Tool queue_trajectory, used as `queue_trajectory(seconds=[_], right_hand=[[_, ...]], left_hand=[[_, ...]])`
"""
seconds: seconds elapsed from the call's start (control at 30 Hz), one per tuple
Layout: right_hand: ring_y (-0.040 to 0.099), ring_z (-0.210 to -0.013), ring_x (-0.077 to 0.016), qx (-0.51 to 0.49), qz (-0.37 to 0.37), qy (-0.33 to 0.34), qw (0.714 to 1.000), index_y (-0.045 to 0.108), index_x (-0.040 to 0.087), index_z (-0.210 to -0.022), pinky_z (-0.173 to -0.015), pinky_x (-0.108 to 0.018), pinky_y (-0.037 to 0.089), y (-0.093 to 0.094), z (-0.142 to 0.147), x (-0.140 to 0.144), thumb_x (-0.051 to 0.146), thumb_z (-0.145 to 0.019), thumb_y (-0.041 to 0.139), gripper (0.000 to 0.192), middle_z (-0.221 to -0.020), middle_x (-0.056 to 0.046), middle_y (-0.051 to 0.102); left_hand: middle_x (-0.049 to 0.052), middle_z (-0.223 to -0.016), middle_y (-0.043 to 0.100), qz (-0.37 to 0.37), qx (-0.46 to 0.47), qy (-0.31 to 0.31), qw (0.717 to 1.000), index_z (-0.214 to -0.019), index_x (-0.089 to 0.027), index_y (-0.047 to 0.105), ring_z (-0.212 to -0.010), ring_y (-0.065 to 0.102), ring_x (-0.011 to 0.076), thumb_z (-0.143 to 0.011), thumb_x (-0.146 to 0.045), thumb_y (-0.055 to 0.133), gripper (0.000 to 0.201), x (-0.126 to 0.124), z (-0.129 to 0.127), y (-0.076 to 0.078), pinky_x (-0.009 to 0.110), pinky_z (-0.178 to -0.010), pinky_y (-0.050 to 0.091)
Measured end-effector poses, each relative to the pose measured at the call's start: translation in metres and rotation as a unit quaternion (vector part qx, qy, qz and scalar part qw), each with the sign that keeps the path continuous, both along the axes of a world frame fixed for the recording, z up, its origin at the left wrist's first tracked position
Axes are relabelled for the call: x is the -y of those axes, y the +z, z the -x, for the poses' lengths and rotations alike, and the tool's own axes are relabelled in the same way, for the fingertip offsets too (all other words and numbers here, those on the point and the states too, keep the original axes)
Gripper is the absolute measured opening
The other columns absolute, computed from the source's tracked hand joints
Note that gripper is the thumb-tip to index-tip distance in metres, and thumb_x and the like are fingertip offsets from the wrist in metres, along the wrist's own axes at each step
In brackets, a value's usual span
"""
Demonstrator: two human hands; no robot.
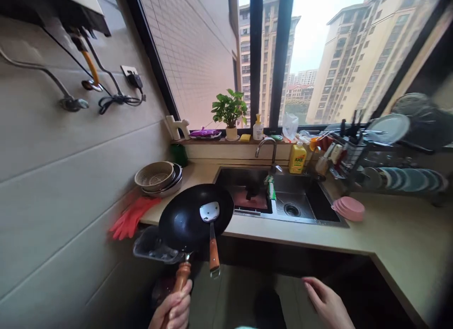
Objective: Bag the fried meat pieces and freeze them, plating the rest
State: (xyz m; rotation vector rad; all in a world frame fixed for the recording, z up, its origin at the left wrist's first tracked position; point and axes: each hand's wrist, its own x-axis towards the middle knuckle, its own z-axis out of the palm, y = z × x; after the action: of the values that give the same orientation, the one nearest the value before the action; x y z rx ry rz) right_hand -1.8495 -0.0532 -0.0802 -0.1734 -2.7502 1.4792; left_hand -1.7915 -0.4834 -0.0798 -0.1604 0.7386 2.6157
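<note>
Left of the sink (300,197), our left hand (174,311) grips the wooden handle of a round black wok (191,218) holding a metal spatula (211,225), while our right hand (327,303) hangs empty below the counter (389,234), fingers seemingly loosely together.

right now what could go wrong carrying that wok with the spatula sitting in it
The spatula lies loose in the wok, its handle overhanging the rim, so a tilt could tip it out. Only the left hand grips the wok's wooden handle; the right hand is free. The wok could clip the countertop edge beside it.
</note>
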Motion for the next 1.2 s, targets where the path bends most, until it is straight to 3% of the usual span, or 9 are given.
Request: queue_trajectory(seconds=[0.1,0.2,0.27,0.37,0.57,0.8,1.0,1.2], right_hand=[[0.068,-0.066,-0.0245,0.027,-0.067,0.059,0.996,0.073,0.021,-0.085,-0.062,-0.032,0.052,-0.007,0.109,0.011,0.05,-0.08,0.041,0.044,-0.07,-0.006,0.073],[0.065,-0.062,-0.0234,0.053,-0.138,0.128,0.981,0.071,0.02,-0.088,-0.06,-0.032,0.046,-0.004,0.202,0.034,0.041,-0.082,0.038,0.04,-0.065,-0.005,0.071],[0.067,-0.069,-0.023,0.049,-0.162,0.174,0.97,0.071,0.021,-0.088,-0.063,-0.031,0.045,-0.002,0.247,0.048,0.036,-0.083,0.038,0.036,-0.074,-0.007,0.073],[0.068,-0.076,-0.0232,0.05,-0.159,0.213,0.963,0.07,0.021,-0.086,-0.066,-0.03,0.045,-0.005,0.289,0.06,0.036,-0.084,0.037,0.036,-0.083,-0.008,0.074],[0.064,-0.057,-0.0213,0.112,-0.091,0.192,0.971,0.07,0.022,-0.083,-0.052,-0.028,0.044,-0.023,0.308,0.055,0.047,-0.081,0.036,0.042,-0.062,-0.004,0.068],[0.058,-0.044,-0.0199,0.156,-0.048,0.082,0.983,0.07,0.022,-0.079,-0.046,-0.029,0.043,-0.032,0.31,0.051,0.056,-0.076,0.038,0.047,-0.05,-0.002,0.062],[0.06,-0.049,-0.0192,0.142,-0.082,-0.003,0.986,0.069,0.02,-0.086,-0.051,-0.028,0.045,-0.016,0.325,0.052,0.05,-0.08,0.04,0.042,-0.057,-0.003,0.065],[0.063,-0.055,-0.0194,0.162,-0.097,-0.048,0.981,0.069,0.018,-0.094,-0.057,-0.029,0.046,-0.022,0.319,0.042,0.047,-0.084,0.037,0.045,-0.061,-0.003,0.066]], left_hand=[[-0.012,-0.048,0.034,-0.003,0.022,0.05,0.999,-0.077,-0.018,0.05,-0.031,0.017,0.0003,-0.084,-0.026,0.065,0.018,-0.008,0.066,-0.008,0.012,-0.032,0.024],[-0.012,-0.049,0.034,-0.018,0.029,0.062,0.998,-0.084,-0.019,0.051,-0.03,0.023,0.0001,-0.083,-0.024,0.067,0.016,-0.01,0.122,-0.014,0.011,-0.031,0.022],[-0.013,-0.049,0.034,-0.016,0.037,0.071,0.997,-0.086,-0.02,0.05,-0.03,0.027,0.0003,-0.084,-0.025,0.066,0.017,-0.006,0.153,-0.018,0.011,-0.032,0.021],[-0.013,-0.05,0.034,-0.005,0.058,0.082,0.995,-0.089,-0.019,0.05,-0.031,0.032,0.0004,-0.083,-0.026,0.067,0.019,0.001,0.191,-0.023,0.011,-0.032,0.021],[-0.013,-0.049,0.028,-0.005,0.059,0.068,0.996,-0.081,-0.02,0.047,-0.03,0.032,0.0008,-0.086,-0.024,0.064,0.018,0.02,0.255,-0.022,0.012,-0.032,0.02],[-0.014,-0.049,0.027,-0.005,0.06,0.04,0.997,-0.081,-0.019,0.047,-0.03,0.031,-0.0001,-0.081,-0.02,0.068,0.021,0.061,0.321,-0.009,0.01,-0.032,0.024],[-0.013,-0.051,0.042,0.045,0.102,0.009,0.994,-0.096,-0.018,0.051,-0.035,0.047,0.0018,-0.081,-0.016,0.067,0.022,0.101,0.35,-0.006,0.012,-0.035,0.034],[-0.012,-0.051,0.051,0.05,0.129,-0.012,0.99,-0.092,-0.018,0.052,-0.035,0.051,0.0023,-0.077,-0.013,0.071,0.025,0.111,0.366,0.001,0.012,-0.036,0.039]])
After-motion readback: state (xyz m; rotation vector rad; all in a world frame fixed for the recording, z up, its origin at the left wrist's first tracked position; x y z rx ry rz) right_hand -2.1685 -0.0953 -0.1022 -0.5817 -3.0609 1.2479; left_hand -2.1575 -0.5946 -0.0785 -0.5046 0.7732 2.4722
